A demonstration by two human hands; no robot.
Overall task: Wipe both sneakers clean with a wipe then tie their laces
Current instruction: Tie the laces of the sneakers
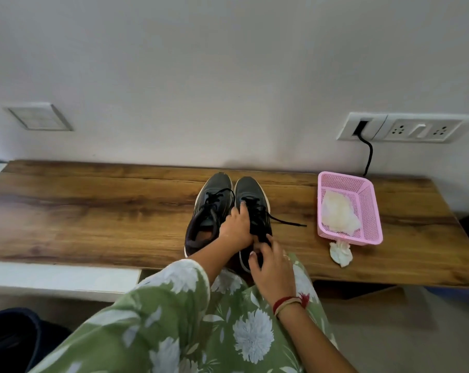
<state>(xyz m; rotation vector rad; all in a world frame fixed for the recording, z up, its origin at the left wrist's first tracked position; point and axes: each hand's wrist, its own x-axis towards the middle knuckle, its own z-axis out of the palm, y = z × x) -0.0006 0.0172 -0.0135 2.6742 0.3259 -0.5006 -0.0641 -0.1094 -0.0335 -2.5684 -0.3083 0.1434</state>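
Sneakers (214, 192) reach table's (93, 211) near edge; left hand (237, 224), right hand (271, 265) grip laces (287, 222).

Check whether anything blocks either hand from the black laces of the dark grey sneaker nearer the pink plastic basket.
Nothing visible does. Left hand and right hand hold the black laces of that dark grey sneaker; the pink plastic basket sits apart.
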